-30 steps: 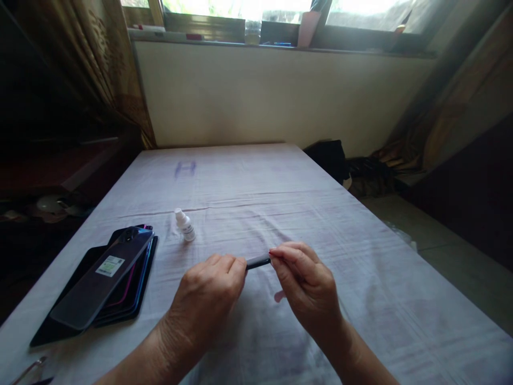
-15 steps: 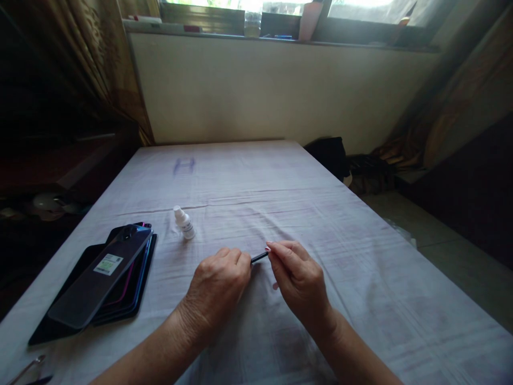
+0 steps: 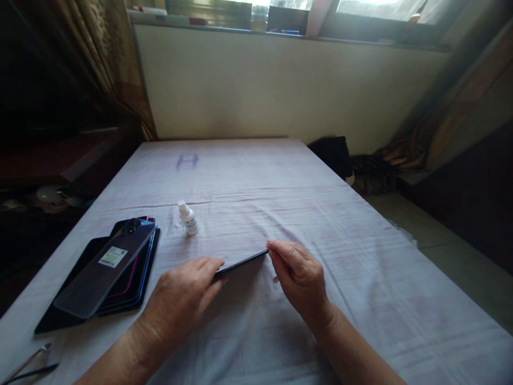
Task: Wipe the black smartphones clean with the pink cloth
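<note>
Between my hands a thin dark phone [image 3: 244, 262] is seen almost edge-on, tilted with its right end higher and its faces mostly hidden. My left hand [image 3: 188, 289] grips its left end between thumb and fingers. At the other end my right hand [image 3: 298, 280] pinches the tip with thumb and forefinger. A small white dropper bottle [image 3: 189, 219] with a printed label stands upright beyond my left hand. To the left lies a stack of phones, the top one a grey phone [image 3: 102, 283] with a white and green sticker on its back.
A pale wrinkled cloth [image 3: 248, 176] covers the table. Eyeglasses [image 3: 32, 369] lie partly cut off at the near left corner. A jar [image 3: 259, 16] stands on the windowsill. Something black [image 3: 331, 155] sits beyond the table's right edge.
My left hand has slid left along the phone to its far end, so more of its edge shows. My right hand keeps its pinch. The view has shifted slightly.
</note>
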`<action>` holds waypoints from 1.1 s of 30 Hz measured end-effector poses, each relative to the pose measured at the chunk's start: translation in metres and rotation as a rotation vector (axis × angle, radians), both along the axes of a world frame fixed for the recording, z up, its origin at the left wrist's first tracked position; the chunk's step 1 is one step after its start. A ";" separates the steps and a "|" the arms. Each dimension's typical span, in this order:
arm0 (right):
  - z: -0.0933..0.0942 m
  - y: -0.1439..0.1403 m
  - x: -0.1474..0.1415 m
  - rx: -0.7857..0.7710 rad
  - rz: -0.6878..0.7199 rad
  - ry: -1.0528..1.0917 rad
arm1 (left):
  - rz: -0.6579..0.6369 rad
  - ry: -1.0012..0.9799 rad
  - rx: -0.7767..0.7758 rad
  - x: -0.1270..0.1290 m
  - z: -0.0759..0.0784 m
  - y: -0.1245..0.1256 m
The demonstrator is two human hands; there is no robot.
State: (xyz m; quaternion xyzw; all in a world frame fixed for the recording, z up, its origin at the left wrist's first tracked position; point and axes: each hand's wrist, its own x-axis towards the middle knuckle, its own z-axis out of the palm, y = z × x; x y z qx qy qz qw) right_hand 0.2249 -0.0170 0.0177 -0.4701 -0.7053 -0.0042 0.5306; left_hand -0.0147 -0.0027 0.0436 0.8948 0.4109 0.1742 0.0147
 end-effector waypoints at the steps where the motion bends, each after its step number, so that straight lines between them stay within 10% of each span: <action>1: 0.000 0.000 0.000 0.009 -0.001 -0.008 | -0.011 -0.075 -0.004 -0.011 -0.004 -0.002; 8: -0.001 -0.002 -0.006 0.040 0.020 -0.042 | -0.053 -0.411 -0.003 -0.039 -0.029 -0.012; 33: -0.013 -0.007 -0.005 -0.098 -0.114 -0.096 | -0.080 -0.529 -0.017 -0.027 -0.041 -0.011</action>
